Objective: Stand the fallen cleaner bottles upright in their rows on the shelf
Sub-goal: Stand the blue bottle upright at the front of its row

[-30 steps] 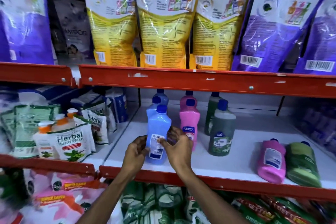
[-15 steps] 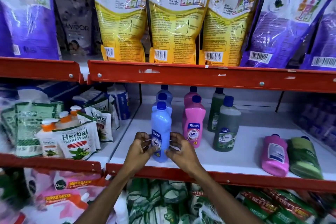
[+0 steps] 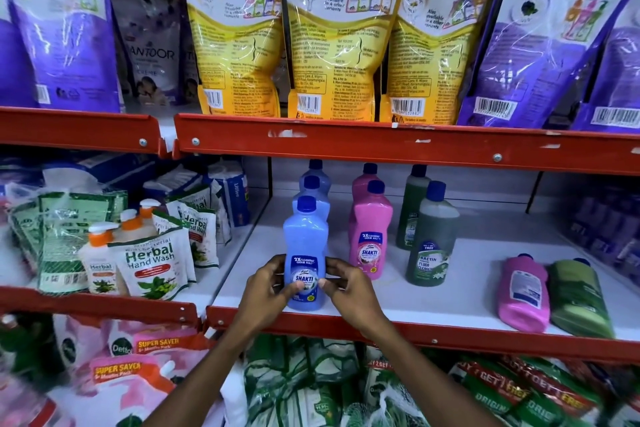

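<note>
On the left of the white shelf [image 3: 433,302], at the head of the blue row, I have the blue bottle [image 3: 305,253] standing upright near the front edge. A second ago its barcode side faced me; now the printed label faces out, so I judge this one squared up and finished. My left hand [image 3: 266,291] cups its lower left side, fingers curled closed against the label; my right hand [image 3: 349,288] mirrors it on the other side, thumb pressing the front. Just right stand the pink bottles [image 3: 370,232], then the green bottles [image 3: 431,239], all upright. Far right, a fallen pink bottle [image 3: 523,293] and a fallen green bottle [image 3: 578,298] lie side by side, caps pointing back. Those remain for me to lift.
</note>
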The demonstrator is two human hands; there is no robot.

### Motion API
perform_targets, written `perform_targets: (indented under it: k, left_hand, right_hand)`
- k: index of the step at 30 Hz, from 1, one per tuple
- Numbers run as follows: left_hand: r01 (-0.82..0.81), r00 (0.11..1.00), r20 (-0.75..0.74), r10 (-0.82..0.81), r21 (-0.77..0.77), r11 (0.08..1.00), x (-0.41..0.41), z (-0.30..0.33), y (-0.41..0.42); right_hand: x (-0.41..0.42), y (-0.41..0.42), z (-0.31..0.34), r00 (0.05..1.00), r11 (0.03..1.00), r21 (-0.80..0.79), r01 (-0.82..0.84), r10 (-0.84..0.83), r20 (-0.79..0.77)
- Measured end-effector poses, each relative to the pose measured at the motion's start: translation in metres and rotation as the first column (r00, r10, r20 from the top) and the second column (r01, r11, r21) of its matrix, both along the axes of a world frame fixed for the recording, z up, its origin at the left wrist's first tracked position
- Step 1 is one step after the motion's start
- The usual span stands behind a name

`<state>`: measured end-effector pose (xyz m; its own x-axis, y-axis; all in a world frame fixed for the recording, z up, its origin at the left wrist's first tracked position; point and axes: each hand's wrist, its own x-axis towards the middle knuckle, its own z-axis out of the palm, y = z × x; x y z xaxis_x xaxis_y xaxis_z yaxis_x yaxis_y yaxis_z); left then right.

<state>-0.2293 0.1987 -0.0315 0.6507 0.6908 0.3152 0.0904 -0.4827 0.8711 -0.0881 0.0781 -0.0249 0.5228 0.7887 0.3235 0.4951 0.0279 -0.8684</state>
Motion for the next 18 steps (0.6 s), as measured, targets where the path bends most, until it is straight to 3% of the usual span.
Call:
perform_targets:
  k: [6, 8, 9, 11, 13, 16, 18]
  left_hand:
    - [0.037, 0.999, -0.035, -0.038, -0.025, 0.999, -0.014, 0.005, -0.014]
    - [-0.094, 0.995, -0.016, 0.097, 0.125, 0.988, -0.018, 0.005, -0.029]
    - [-0.194, 0.981, 0.034, 0.191, 0.243, 0.951, -0.021, 0.006, -0.038]
    - [-0.34, 0.94, 0.196, 0.28, 0.474, 0.812, -0.022, 0.011, -0.064]
    - [-0.359, 0.933, 0.256, 0.251, 0.673, 0.647, -0.01, 0.019, -0.091]
    - [-0.215, 0.974, 0.153, 0.165, 0.853, 0.477, 0.025, 0.027, -0.128]
    - [-0.114, 0.988, 0.048, 0.147, 0.867, 0.485, 0.056, 0.03, -0.152]
  right_hand:
    - [-0.009, -0.013, 0.003, 0.999, 1.0, 0.001, -0.006, 0.006, -0.037]
    - [-0.01, -0.027, 0.006, 0.998, 0.999, 0.005, 0.051, -0.051, 0.035]
    - [-0.009, -0.037, 0.008, 0.983, 0.994, 0.014, 0.106, -0.107, 0.152]
    - [-0.003, -0.062, 0.013, 0.897, 0.978, 0.046, 0.205, -0.206, 0.392]
    - [0.011, -0.09, 0.02, 0.755, 0.951, 0.072, 0.3, -0.283, 0.591]
    - [0.042, -0.126, 0.029, 0.534, 0.894, 0.092, 0.438, -0.341, 0.773]
    - [0.067, -0.153, 0.032, 0.464, 0.843, 0.074, 0.533, -0.365, 0.807]
